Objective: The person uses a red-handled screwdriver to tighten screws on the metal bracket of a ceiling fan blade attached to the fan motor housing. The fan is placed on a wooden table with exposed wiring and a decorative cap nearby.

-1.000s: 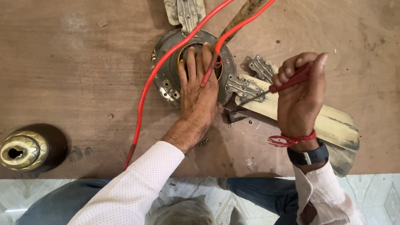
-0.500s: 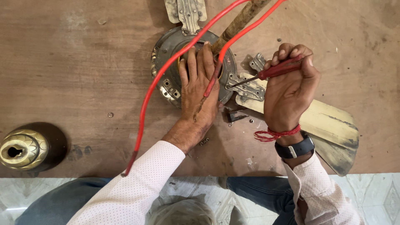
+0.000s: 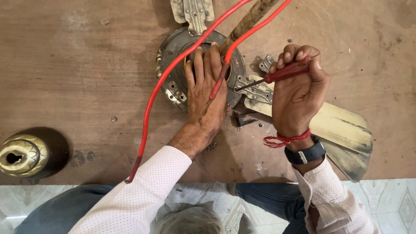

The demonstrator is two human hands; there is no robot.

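Note:
A round grey metal fan motor lies on a brown wooden table. My left hand presses flat on top of the motor, fingers spread. My right hand grips a red-handled screwdriver, whose tip points left at a metal blade bracket beside the motor. Two red wires run from the top edge over the motor; one trails down to the table's near edge, the other crosses my left hand. A brown rod rises from the motor's middle.
A cream fan blade lies under my right wrist. Another bracket sticks out at the top. A brass domed cover sits at the near left. Small screws lie loose on the wood. My knees and tiled floor show below.
My right hand has swung the screwdriver down so its tip now reaches the bracket by the motor. My left hand stays pressed on the motor.

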